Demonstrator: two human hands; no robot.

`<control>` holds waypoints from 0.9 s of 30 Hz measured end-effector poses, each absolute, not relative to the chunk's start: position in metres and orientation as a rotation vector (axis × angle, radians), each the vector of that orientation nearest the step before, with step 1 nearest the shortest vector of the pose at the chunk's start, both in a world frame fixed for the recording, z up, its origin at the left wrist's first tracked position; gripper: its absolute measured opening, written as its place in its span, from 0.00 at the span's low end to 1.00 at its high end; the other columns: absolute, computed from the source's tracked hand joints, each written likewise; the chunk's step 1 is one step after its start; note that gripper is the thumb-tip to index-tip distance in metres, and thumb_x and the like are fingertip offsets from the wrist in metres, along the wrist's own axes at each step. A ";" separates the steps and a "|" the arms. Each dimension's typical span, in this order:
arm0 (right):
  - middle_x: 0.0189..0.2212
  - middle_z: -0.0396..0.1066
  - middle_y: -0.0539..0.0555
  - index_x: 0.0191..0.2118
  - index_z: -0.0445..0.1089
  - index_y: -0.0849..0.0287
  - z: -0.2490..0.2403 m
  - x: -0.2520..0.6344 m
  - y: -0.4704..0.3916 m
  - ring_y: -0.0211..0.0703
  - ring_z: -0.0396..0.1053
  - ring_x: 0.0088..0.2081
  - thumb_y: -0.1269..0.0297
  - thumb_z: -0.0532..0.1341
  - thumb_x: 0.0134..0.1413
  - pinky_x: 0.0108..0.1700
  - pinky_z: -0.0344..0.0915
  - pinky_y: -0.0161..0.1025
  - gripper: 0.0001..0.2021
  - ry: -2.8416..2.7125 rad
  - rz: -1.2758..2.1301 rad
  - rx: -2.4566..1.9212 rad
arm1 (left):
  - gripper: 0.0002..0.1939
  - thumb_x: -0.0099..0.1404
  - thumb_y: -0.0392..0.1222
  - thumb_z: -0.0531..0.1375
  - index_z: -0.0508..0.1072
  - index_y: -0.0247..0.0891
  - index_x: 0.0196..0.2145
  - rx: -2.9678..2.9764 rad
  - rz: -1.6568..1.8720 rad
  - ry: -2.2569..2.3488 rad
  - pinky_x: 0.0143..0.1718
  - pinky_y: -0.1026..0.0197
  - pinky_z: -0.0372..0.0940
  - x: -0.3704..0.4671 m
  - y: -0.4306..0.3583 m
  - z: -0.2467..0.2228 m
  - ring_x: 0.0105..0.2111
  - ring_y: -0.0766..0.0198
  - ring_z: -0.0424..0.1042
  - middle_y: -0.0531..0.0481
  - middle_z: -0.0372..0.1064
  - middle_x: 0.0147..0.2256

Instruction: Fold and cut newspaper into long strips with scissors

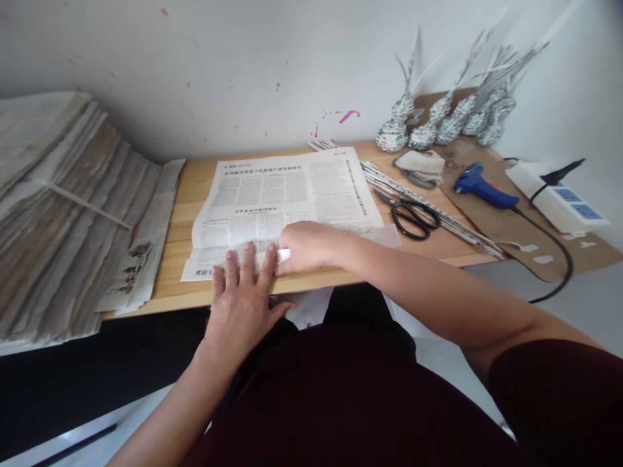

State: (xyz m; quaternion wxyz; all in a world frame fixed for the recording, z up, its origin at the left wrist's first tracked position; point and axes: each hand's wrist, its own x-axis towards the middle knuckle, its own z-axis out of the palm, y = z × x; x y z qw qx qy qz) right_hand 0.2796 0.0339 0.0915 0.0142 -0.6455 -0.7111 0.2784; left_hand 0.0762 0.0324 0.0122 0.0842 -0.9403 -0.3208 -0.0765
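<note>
- A newspaper sheet (272,188) lies mid-frame on a wooden table (191,194).
- The left hand (242,299) rests flat and splayed; beside it, the right hand (307,246) grips a small white object (284,255).
- Pink marks (349,117) spatter the pale wall (146,65) across the upper frame.

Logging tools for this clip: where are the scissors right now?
In the head view, the scissors lie on the table, just right of the open newspaper and beside the long paper rods.

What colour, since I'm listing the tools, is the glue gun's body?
The glue gun has a blue body, seen best in the head view.
</note>
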 end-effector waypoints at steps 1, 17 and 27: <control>0.29 0.76 0.56 0.38 0.78 0.62 0.090 0.284 0.031 0.43 0.67 0.28 0.50 0.66 0.51 0.30 0.58 0.39 0.18 -2.206 0.865 -2.028 | 0.54 0.64 0.62 0.63 0.37 0.40 0.74 -2.803 -0.216 -0.962 0.63 0.25 0.50 0.077 0.032 0.014 0.69 0.21 0.45 0.25 0.44 0.71; 0.25 0.69 0.51 0.23 0.66 0.56 0.087 0.377 -0.060 0.41 0.63 0.27 0.43 0.63 0.50 0.28 0.51 0.40 0.20 -1.898 0.721 -2.494 | 0.47 0.63 0.55 0.67 0.47 0.56 0.72 -2.795 -0.098 -0.980 0.61 0.26 0.54 0.079 0.036 0.019 0.67 0.18 0.49 0.30 0.39 0.73; 0.25 0.67 0.52 0.23 0.63 0.56 0.083 0.394 -0.086 0.41 0.62 0.29 0.47 0.59 0.57 0.31 0.53 0.40 0.20 -1.786 0.603 -2.525 | 0.46 0.65 0.53 0.65 0.46 0.55 0.73 -2.792 -0.138 -0.952 0.60 0.24 0.56 0.077 0.036 0.017 0.67 0.18 0.48 0.28 0.42 0.71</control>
